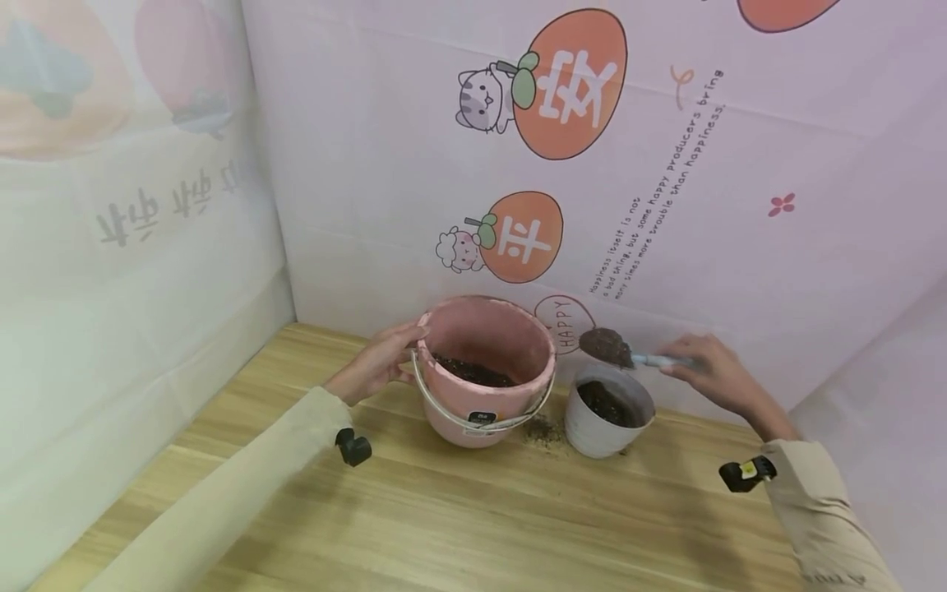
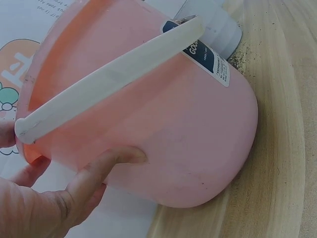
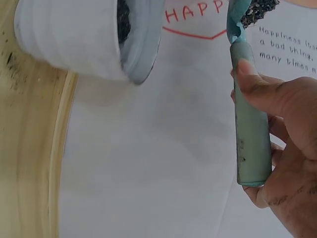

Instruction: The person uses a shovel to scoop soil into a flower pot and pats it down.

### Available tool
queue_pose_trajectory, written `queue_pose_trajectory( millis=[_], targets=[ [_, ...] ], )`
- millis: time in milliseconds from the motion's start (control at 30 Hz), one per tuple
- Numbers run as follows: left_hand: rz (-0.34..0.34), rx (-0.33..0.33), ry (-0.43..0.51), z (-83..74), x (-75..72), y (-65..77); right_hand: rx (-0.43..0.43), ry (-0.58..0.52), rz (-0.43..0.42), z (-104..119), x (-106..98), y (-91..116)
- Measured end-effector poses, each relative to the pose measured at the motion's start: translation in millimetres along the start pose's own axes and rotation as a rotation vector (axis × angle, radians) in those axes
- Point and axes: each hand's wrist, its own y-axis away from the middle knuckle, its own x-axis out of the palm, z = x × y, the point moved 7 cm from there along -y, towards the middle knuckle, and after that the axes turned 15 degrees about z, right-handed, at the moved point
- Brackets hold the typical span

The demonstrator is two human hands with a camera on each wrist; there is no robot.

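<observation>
My left hand (image 1: 381,362) grips the left side of a pink bucket (image 1: 473,419), its thumb (image 2: 126,154) against the outer wall and other fingers near the rim. Dark soil (image 1: 473,372) lies inside the bucket, and its white handle (image 2: 111,79) hangs down across the front. In my right hand (image 1: 713,374) is the green-blue handle of a small garden trowel (image 3: 251,119). Its blade carries a heap of dark soil (image 1: 607,345) above the back rim of a white pot (image 1: 595,436). That pot also holds soil. The trowel is clear of the pot.
Spilled soil (image 1: 543,429) is scattered on the wooden table (image 1: 459,518) between bucket and pot. A white printed sheet (image 1: 399,164) hangs close behind both containers, and another white sheet (image 1: 170,304) stands along the left.
</observation>
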Motion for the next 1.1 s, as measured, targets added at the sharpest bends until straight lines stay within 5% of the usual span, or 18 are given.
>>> queue_pose_trajectory(
  millis=[367, 667, 1100],
  targets=[
    [0.002, 0.008, -0.014, 0.0, -0.9, 0.0, 0.006, 0.002, -0.041, -14.9, 17.8, 21.1],
    [0.008, 0.014, -0.027, -1.4, 0.2, 0.6, 0.138, 0.074, -0.051, -21.4, 23.1, 35.6],
    [0.004, 0.000, -0.021, -0.2, -0.1, 0.3, 0.075, 0.241, -0.160, -13.3, 21.5, 46.2]
  ],
)
